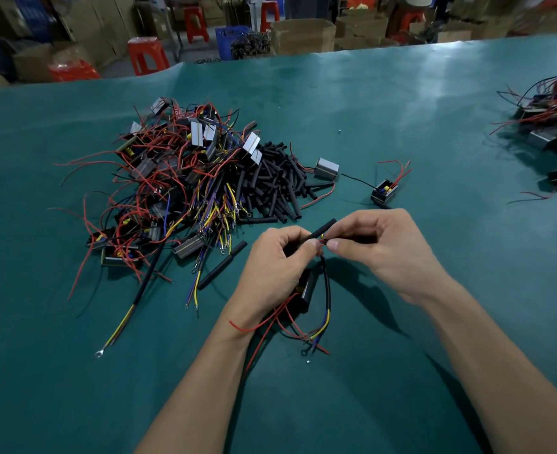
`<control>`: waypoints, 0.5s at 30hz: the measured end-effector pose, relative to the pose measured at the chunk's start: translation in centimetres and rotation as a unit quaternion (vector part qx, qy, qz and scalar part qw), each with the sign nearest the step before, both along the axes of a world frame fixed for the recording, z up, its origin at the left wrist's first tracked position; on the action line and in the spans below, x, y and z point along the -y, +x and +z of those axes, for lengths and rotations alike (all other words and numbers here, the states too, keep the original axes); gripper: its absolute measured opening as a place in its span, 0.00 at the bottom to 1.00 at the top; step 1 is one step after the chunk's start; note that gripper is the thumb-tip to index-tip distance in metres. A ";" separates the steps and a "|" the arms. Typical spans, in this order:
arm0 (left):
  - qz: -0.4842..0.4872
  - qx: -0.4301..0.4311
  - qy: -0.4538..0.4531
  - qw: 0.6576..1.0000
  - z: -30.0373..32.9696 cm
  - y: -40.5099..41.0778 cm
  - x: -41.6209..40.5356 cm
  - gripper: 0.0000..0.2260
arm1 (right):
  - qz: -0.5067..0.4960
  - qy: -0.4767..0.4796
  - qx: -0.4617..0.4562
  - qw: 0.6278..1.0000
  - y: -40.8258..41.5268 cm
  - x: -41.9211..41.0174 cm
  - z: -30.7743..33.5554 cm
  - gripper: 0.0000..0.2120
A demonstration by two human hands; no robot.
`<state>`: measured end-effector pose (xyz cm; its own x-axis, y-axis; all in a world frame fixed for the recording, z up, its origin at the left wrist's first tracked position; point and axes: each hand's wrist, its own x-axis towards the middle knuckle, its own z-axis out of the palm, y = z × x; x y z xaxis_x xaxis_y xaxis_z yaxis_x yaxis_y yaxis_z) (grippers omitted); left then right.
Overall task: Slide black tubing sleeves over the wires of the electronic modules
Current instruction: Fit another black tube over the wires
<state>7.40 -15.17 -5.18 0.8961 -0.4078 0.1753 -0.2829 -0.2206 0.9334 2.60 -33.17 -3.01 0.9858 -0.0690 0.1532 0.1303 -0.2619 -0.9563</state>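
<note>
My left hand (272, 262) pinches a black tubing sleeve (323, 228) that points up and to the right. My right hand (382, 242) pinches wire ends (323, 241) at the sleeve's mouth, thumb and forefinger close to the left fingertips. Under my left palm hangs a small black module (307, 291), its red, yellow, blue and black wires (323, 326) trailing onto the green table. A heap of loose black sleeves (277, 181) lies just beyond my hands, beside a tangled pile of modules with wires (172, 178).
Two single modules (326, 168) (383, 191) lie right of the sleeve heap. Another pile of modules (552, 132) sits at the table's right edge. Two stray sleeves (224, 265) lie left of my left hand. Red stools and cardboard boxes stand beyond the table.
</note>
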 end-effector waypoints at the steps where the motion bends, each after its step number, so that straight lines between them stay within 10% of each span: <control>1: -0.004 -0.002 -0.008 1.000 0.0 0.0 0.0 0.09 | -0.004 0.020 -0.006 1.000 0.0 -0.3 -0.1 0.07; 15: -0.035 -0.050 -0.117 0.991 -0.1 0.1 -0.7 0.09 | -0.055 0.131 0.003 0.990 0.2 -1.5 -0.5 0.17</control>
<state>7.45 -14.48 -5.25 0.8845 -0.4286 0.1844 -0.1934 0.0229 0.9808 2.83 -31.65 -3.53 0.9692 -0.2143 0.1216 0.1207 -0.0171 -0.9925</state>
